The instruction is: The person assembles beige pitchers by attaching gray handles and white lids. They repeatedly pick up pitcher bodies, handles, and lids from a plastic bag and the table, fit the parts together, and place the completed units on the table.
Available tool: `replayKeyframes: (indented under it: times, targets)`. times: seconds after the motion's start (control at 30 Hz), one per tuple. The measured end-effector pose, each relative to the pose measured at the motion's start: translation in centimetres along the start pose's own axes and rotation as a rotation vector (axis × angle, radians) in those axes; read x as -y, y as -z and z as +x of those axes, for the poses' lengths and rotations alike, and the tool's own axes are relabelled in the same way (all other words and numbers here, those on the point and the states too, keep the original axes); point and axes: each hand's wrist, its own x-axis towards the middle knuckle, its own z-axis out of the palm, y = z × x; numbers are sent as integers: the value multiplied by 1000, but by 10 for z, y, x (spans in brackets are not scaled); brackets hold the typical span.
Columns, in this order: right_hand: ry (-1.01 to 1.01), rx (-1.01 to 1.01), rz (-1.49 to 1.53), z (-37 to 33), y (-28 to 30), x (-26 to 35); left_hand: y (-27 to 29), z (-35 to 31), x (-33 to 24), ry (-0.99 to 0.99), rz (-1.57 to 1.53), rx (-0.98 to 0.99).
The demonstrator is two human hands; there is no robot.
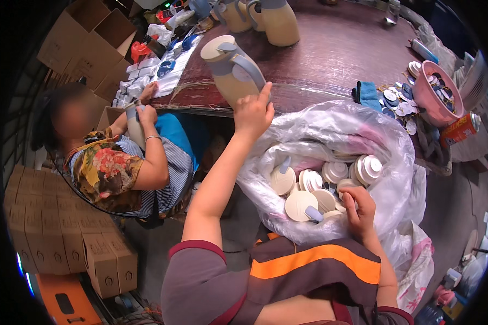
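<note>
With my left arm stretched forward, my left hand (253,112) is closed on the near side of a beige insulated jug (234,89), which has a grey collar and handle. The jug leans on the edge of the dark red table, its lid end pointing away and left. My right hand (359,210) is curled at the right rim of an open clear plastic bag (382,157). Whatever its fingers hold, if anything, is hidden. Inside the bag lie several cream jug lids (301,206), some with grey thumb levers, and stacked white round parts (367,169).
More beige jugs (279,24) stand at the table's (331,59) far side. At right are a pink basin (424,89) of round tags, a blue cloth (367,95) and an orange can (461,130). A co-worker (114,168) sits at left holding a jug, near stacked cartons (43,227).
</note>
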Motion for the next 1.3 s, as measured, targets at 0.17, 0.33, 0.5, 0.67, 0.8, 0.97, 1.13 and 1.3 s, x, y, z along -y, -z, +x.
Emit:
replayKeyframes:
  times: [0.17,0.33,0.5,0.67,0.8,0.97,1.13,1.3]
  targets:
    - [-16,10,-9,-1,0,3,-55,18,44,215,-40,102]
    - [-53,10,-3,-5,1,-1,-64,13,23,365,-266,602]
    - [-15,18,14,-4,-1,2,-87,-26,2,287,-22,348]
    - [6,24,-8,-5,-1,0,-100,-35,-2,282,36,250]
    - [4,26,-28,-4,-2,-2,-114,-42,4,258,21,164]
    - [-27,85,-99,-4,-4,0,-111,-40,7,300,-46,270]
    - [-78,221,-206,-6,-5,-3,-83,-36,30,339,-701,388]
    - [-57,319,-360,-10,2,-5,29,-91,-25,302,-198,240]
